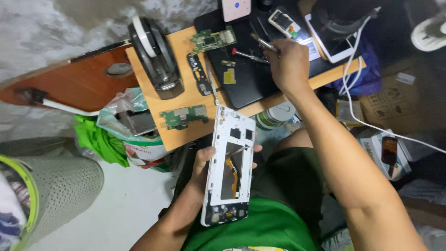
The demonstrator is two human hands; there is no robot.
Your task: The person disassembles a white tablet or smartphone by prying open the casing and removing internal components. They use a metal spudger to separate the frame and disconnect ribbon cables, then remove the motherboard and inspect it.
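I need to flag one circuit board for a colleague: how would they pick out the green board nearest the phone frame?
Start at the small wooden table and go to its near edge. The green circuit board lies flat there, just left of the top of the white phone frame held in the left hand. The other green board sits at the far edge, by the black mat.

- The left hand [204, 162] and right hand [289, 65] were bare, without gloves, rings or a watch.
- Both forearms were bare to the edge of the picture, with no sleeve showing.
- A bright green shirt [260, 230] covered the torso, with a small yellow patch at its lower edge.
- Dark green shorts [288, 172] covered the lap, leaving a bare knee [297, 137] showing.
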